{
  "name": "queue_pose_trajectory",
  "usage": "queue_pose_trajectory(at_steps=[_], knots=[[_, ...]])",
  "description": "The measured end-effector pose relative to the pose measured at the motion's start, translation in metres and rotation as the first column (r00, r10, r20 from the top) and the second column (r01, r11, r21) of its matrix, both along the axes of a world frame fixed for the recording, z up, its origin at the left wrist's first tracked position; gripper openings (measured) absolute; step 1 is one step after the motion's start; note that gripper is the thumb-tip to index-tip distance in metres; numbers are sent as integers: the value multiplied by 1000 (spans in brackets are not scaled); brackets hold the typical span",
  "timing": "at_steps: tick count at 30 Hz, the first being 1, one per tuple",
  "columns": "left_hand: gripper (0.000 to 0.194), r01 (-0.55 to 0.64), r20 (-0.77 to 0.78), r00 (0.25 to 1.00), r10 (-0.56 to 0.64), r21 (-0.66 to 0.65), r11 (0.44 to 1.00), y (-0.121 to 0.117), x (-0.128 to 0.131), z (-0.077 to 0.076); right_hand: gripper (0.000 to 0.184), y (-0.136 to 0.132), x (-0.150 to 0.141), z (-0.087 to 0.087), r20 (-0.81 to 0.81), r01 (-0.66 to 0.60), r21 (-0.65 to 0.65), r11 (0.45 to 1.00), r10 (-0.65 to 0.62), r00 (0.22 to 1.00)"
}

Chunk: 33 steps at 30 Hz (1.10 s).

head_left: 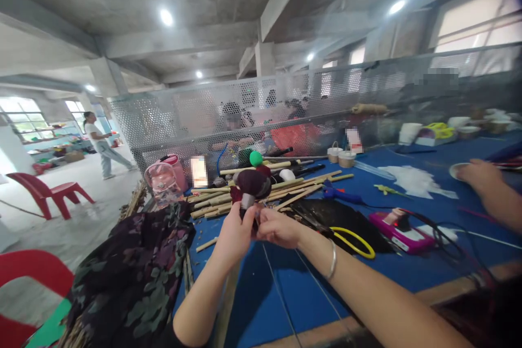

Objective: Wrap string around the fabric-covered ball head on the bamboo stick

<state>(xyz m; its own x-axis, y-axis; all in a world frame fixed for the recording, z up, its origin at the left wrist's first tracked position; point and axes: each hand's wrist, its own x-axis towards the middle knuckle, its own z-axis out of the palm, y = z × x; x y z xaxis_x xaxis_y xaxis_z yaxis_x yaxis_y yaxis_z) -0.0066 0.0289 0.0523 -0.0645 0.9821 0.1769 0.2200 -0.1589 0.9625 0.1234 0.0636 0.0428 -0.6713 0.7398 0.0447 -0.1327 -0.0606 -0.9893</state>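
Observation:
Held upright in my left hand (232, 236) is a dark maroon round-headed object (253, 182) with a grey band (247, 200) below its head. My right hand (279, 228) is closed close against my left, fingers pinched near the object's lower end. What the right fingers grip is hidden. Thin pale strands (281, 293) run from below my hands toward the table's near edge. Behind the object lie several pale wooden sticks (216, 206) and a green ball (256, 159). Yellow-handled scissors (354, 244) rest on black material (318, 215) beyond my right wrist.
On the blue table (253, 310) are a blue glue gun (342, 194), a purple power strip (402, 234) with cables, and paper cups (346, 159). Another person's hand (477, 171) is at the right. A perforated metal screen (183, 119) stands behind; dark patterned cloth (138, 266) lies left.

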Motion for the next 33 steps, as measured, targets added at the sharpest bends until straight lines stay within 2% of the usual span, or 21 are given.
queue_pose_trajectory(at_steps=[2, 4, 6, 8, 10, 14, 16, 18, 20, 22, 25, 27, 28, 29, 31, 33], knots=[[33, -54, -19, 998, 54, 3, 999, 3, -4, 0, 40, 8, -5, 2, 50, -19, -44, 999, 21, 999], [34, -82, 0, 997, 82, -42, 996, 5, -9, -1, 23, 10, -3, 7, 117, 48, -58, 997, -41, 992], [36, -64, 66, 995, 73, -126, 990, 5, -12, -3, 4, 9, 0, 11, 115, 119, -34, 992, -114, 987], [38, 12, 186, 982, 28, -210, 978, 4, -13, -3, 22, 8, 0, 12, 34, 188, 10, 982, -189, 981], [40, 117, 359, 933, -18, -257, 959, 1, -12, -1, 36, 7, -4, 9, -34, 251, 38, 967, -250, 968], [49, 321, 640, 764, -82, -266, 909, -3, -11, 0, 38, 10, -12, -1, -55, 239, 96, 966, -234, 971], [53, 477, 722, 672, -166, -251, 842, -5, -13, -1, 36, 11, -11, -3, -69, 194, 133, 972, -187, 980], [52, 623, 799, 547, -250, -190, 758, -6, -15, -3, 33, 13, -8, -5, -94, 164, 165, 973, -150, 984], [43, 718, 858, 420, -297, -113, 687, -8, -16, -6, 30, 14, -4, -6, -132, 158, 158, 975, -138, 982], [30, 780, 891, 324, -319, -60, 623, -8, -15, -12, 30, 14, 1, -10, -158, 117, 100, 988, -100, 982], [19, 873, 910, 227, -347, -32, 487, -7, -11, -24, 35, 13, 6, -17, -170, -3, -31, 1000, -2, 985], [16, 903, 911, 201, -360, -29, 429, -4, -9, -31, 35, 12, 8, -21, -184, -34, -89, 995, 17, 983], [14, 901, 905, 221, -363, -47, 432, -3, -9, -33, 34, 12, 9, -22, -189, -22, -102, 994, 2, 982], [16, 883, 895, 267, -358, -79, 462, -1, -9, -33, 33, 13, 9, -22, -192, 3, -108, 994, -24, 981], [27, 801, 862, 401, -310, -165, 576, 2, -13, -29, 32, 14, 10, -21, -191, 75, -109, 991, -95, 977], [37, 666, 816, 532, -227, -238, 707, 4, -17, -22, 33, 16, 9, -18, -183, 129, -95, 987, -145, 972]])
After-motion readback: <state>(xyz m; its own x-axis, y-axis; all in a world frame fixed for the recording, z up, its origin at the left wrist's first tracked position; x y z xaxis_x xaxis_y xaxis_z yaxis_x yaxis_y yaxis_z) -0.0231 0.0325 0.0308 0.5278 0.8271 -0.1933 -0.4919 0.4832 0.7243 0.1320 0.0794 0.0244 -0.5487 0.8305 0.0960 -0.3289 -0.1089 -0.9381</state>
